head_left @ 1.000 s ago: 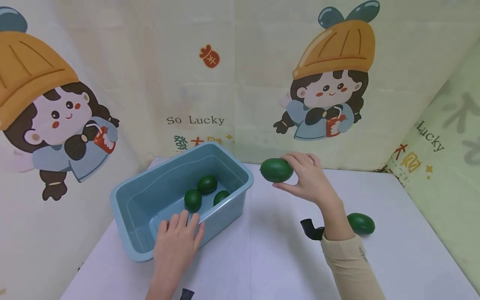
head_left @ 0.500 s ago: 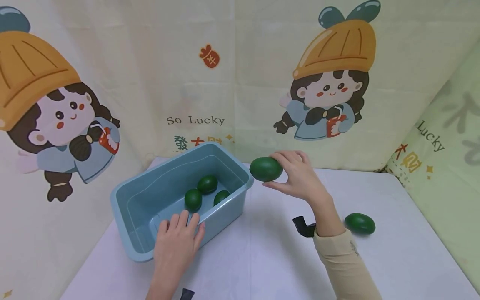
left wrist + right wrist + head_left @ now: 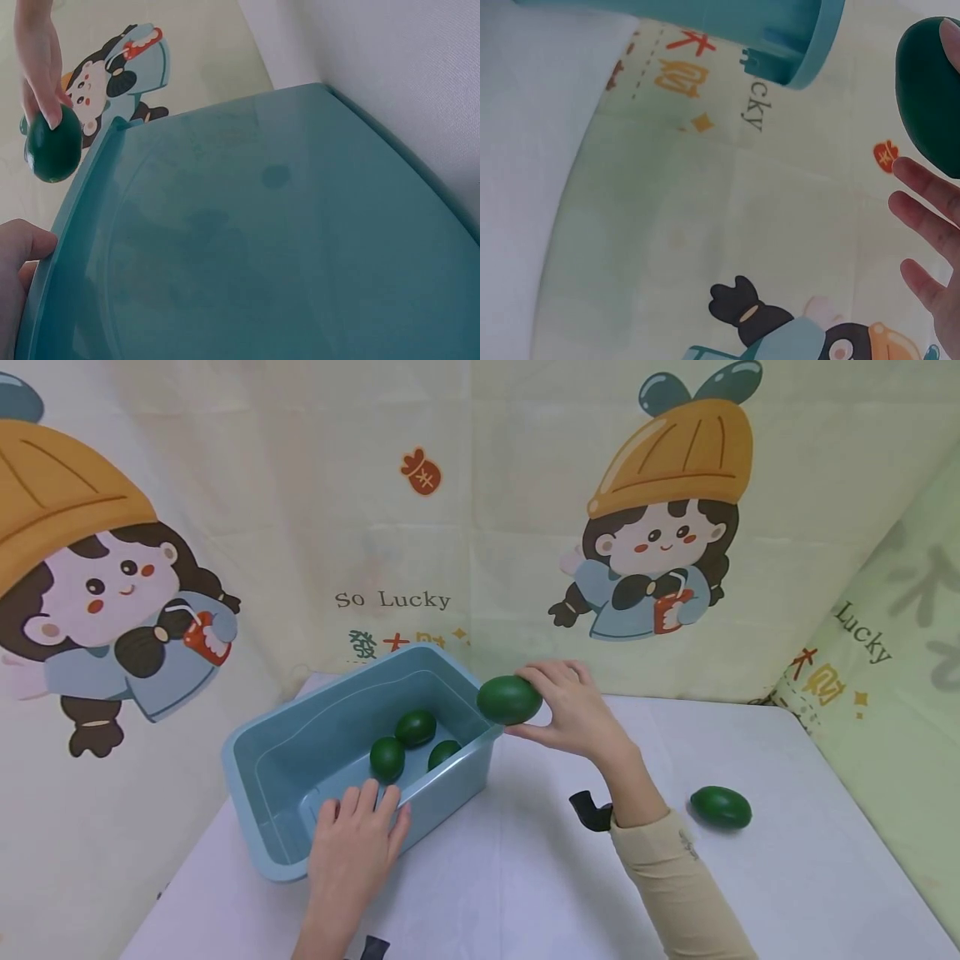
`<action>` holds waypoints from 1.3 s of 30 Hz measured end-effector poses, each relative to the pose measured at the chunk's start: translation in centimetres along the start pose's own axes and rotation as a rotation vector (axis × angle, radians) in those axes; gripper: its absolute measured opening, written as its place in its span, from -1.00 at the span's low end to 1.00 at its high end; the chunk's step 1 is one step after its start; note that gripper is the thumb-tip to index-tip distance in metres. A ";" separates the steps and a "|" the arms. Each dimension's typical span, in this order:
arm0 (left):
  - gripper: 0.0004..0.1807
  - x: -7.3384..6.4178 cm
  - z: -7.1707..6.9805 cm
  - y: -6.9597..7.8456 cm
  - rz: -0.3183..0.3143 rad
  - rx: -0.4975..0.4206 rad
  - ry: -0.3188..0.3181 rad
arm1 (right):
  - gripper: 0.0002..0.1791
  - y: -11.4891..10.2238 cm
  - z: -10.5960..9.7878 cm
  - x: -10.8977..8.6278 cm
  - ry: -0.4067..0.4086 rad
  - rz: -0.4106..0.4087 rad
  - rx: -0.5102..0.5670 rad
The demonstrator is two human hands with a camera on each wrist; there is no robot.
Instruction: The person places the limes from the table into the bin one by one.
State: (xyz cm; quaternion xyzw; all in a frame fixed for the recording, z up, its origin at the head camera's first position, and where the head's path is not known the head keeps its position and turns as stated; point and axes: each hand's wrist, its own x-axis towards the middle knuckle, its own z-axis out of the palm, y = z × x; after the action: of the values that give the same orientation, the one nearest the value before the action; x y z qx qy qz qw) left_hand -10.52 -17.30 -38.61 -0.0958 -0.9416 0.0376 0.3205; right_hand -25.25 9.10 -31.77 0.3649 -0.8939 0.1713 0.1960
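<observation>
My right hand point(image 3: 573, 710) pinches a dark green, lime-like oval fruit point(image 3: 509, 700) between thumb and fingers. It is held at the right corner of a blue plastic bin point(image 3: 285, 793), overlapping the rim in the head view. In the right wrist view the same fruit point(image 3: 930, 97) shows at the right edge, with some fingers spread below it. My left hand point(image 3: 352, 843) grips the bin's near rim, fingers over the edge and thumb outside. Inside the bin lie three similar fruits, one a green fruit point(image 3: 416, 728) at the back; the near wall partly hides another.
One more green fruit point(image 3: 721, 807) lies on the white tabletop point(image 3: 540, 877) at the right. A cartoon-printed cloth point(image 3: 517, 527) hangs close behind the bin and along both sides. Black wrist-camera mounts point(image 3: 591, 812) stick out by the wrists.
My right hand has carried its fruit leftward, from beside the bin to the bin's right rim. The left hand, the bin and the other fruits have stayed in place.
</observation>
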 end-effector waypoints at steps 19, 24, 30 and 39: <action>-0.44 0.1 0.1 0.0 0.004 -0.001 0.032 | -0.27 -1.6 2.3 2.1 -0.008 -0.113 0.007; -0.45 0.1 0.1 0.0 0.008 0.013 0.036 | -0.27 -2.1 3.0 2.7 -0.013 -0.132 0.015; -0.41 0.1 0.0 0.0 0.007 0.006 0.024 | -0.27 -2.8 3.5 3.4 -0.027 -0.146 0.033; -0.46 0.0 0.2 -0.2 0.026 0.017 0.061 | -0.25 -3.7 4.4 4.4 -0.070 -0.153 0.030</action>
State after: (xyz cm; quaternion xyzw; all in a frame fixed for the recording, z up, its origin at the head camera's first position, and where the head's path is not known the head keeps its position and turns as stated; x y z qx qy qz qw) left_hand -10.69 -17.54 -38.78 -0.1066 -0.9297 0.0470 0.3495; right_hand -26.49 2.06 -32.91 0.4410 -0.8669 0.1565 0.1717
